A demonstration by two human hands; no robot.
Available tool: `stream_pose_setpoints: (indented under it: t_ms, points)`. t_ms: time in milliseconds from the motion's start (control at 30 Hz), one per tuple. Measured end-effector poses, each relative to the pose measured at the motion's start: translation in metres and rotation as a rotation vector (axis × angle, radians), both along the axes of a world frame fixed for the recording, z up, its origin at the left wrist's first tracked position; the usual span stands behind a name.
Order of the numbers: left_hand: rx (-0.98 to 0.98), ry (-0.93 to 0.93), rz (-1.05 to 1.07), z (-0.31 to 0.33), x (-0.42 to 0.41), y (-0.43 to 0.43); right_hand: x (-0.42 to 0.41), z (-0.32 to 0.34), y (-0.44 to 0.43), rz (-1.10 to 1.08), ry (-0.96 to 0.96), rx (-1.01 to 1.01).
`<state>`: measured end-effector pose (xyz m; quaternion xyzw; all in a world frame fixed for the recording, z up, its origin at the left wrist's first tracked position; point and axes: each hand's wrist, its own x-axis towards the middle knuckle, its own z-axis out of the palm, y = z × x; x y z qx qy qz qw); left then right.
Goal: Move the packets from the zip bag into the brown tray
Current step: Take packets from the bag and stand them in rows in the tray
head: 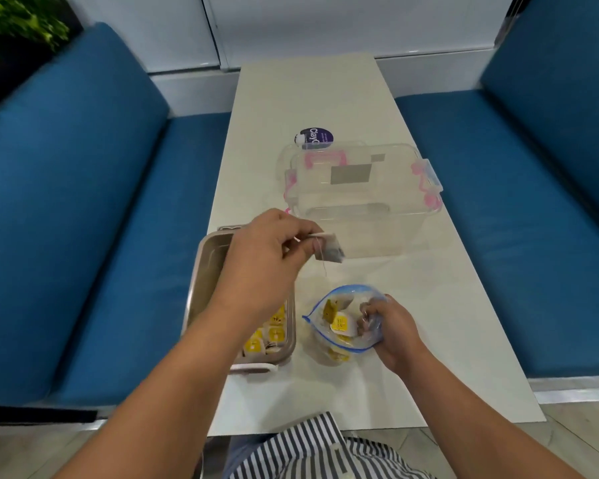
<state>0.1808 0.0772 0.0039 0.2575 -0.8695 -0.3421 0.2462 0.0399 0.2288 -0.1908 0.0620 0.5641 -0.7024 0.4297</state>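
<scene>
My left hand pinches a tea-bag packet in the air, just right of the brown tray, with a thin string dangling from it. The tray lies at the table's left edge; several yellow-tagged packets lie in its near end. A clear zip bag with a blue seal lies open on the table right of the tray, with more yellow-tagged packets inside. My right hand grips the right side of the bag, bunching its plastic.
A clear plastic storage box with pink latches stands beyond the hands on the white table. A round purple-labelled item lies behind it. Blue cushioned benches run along both sides of the table.
</scene>
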Motion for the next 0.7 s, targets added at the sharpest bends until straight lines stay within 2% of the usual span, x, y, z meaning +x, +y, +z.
stream_pose_setpoints:
  t_ms: [167,367,700]
  points:
    - [-0.135,-0.111,0.096,0.026,0.013,-0.038,-0.003,-0.004,-0.002,0.036,-0.006,0.029]
    - [-0.111,-0.332,0.172,0.026,0.025,-0.066,-0.011,-0.020,0.003,0.068,-0.033,-0.042]
    - [-0.114,-0.503,0.253,-0.008,0.023,-0.085,-0.015,-0.024,0.004,0.129,-0.074,-0.106]
